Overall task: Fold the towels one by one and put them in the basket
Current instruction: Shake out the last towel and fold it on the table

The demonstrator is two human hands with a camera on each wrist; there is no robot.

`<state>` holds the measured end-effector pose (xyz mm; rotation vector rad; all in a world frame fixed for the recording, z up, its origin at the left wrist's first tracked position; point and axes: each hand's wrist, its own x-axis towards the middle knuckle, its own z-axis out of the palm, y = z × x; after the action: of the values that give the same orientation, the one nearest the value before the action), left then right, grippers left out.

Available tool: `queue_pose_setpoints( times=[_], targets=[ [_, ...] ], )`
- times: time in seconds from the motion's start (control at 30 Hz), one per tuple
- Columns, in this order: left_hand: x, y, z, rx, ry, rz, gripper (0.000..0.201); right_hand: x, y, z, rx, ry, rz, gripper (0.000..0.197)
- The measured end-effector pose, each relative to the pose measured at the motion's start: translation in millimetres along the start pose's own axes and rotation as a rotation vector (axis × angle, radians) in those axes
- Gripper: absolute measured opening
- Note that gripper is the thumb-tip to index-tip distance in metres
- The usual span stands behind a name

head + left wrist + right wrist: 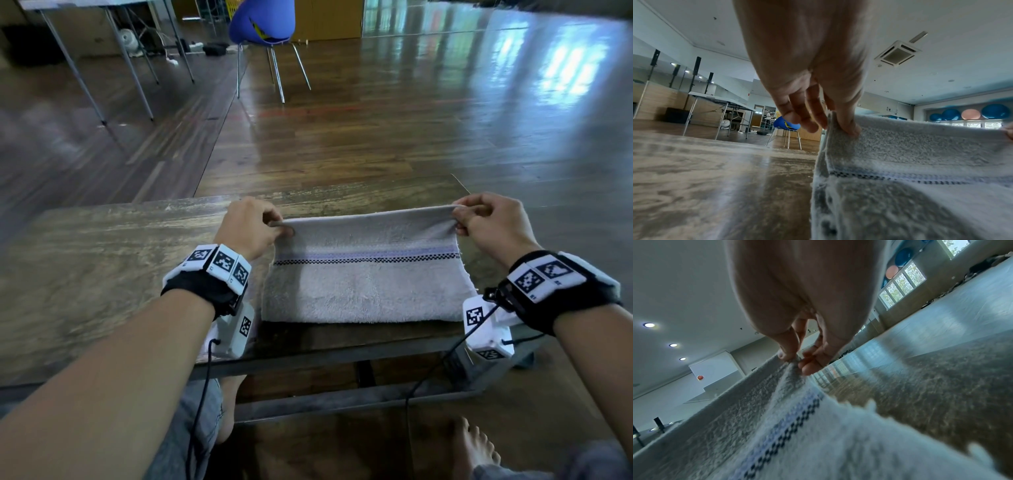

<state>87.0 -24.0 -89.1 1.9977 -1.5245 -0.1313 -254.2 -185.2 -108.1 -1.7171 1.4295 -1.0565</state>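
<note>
A pale grey towel (366, 284) with a lilac band and a black checked stripe lies on the low wooden table (102, 260), its near edge at the table's front. Its far edge is lifted off the table and stretched taut. My left hand (270, 226) pinches the far left corner, thumb on the near side (846, 128). My right hand (460, 222) pinches the far right corner (795, 360) between thumb and fingers. The towel (920, 162) (777, 426) fills the lower part of both wrist views. No basket is in view.
The table's right end (462, 185) lies just past my right hand. Beyond it is bare wooden floor (376, 137), a blue chair (263, 24) and folding tables (102, 51) at the back left. My bare feet (472, 445) are under the table's front.
</note>
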Motion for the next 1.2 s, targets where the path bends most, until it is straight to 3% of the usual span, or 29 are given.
queue_pose_setpoints(
  times=[0.1,0.2,0.3,0.4,0.5,0.57,0.63,0.73,0.87,0.97,1.07,1.2],
  targets=[
    [0.3,0.2,1.3,0.074,-0.113,-0.152,0.026,-1.7,-1.5,-0.9,-0.145,-0.13,0.11,0.009],
    [0.3,5.2,4.4,0.044,-0.256,-0.292,0.029,-1.8,1.0,2.5,-0.101,-0.269,0.329,0.011],
    [2.7,19.1,7.0,-0.181,-0.22,-0.387,0.027,0.3,-4.7,4.9,0.035,-0.255,0.415,0.007],
    [12.1,37.1,4.0,-0.397,0.069,-0.347,0.018,11.9,-21.2,8.0,0.222,-0.112,0.256,0.006],
    [20.1,52.7,-6.4,-0.378,0.364,-0.113,0.011,18.5,-44.4,1.6,0.257,0.102,-0.04,0.02],
    [20.0,63.4,-17.6,-0.494,0.469,0.054,0.008,12.8,-62.4,-9.1,0.307,0.204,-0.235,0.021],
    [17.9,69.2,-28.3,-0.56,0.564,0.181,0.008,4.4,-73.2,-19.3,0.518,0.22,-0.383,0.018],
    [12.1,64.8,-37.2,-0.588,0.589,0.25,0.009,-2.2,-69.6,-30.0,0.602,0.188,-0.484,0.013],
    [-0.8,40.1,-35.9,-0.371,0.288,0.077,0.021,-8.0,-30.0,-43.5,0.118,0.132,-0.44,0.028],
    [-8.6,20.2,-31.0,-0.259,-0.053,-0.007,0.022,-14.2,7.8,-51.8,-0.172,-0.168,-0.366,0.031],
    [-13.5,14.0,-20.5,-0.165,-0.4,-0.065,0.027,-26.6,25.0,-57.1,-0.268,-0.488,-0.28,0.022],
    [-15.5,16.0,-6.9,-0.146,-0.723,-0.219,0.023,-30.7,25.9,-64.0,-0.277,-0.594,-0.189,0.012]
  ],
)
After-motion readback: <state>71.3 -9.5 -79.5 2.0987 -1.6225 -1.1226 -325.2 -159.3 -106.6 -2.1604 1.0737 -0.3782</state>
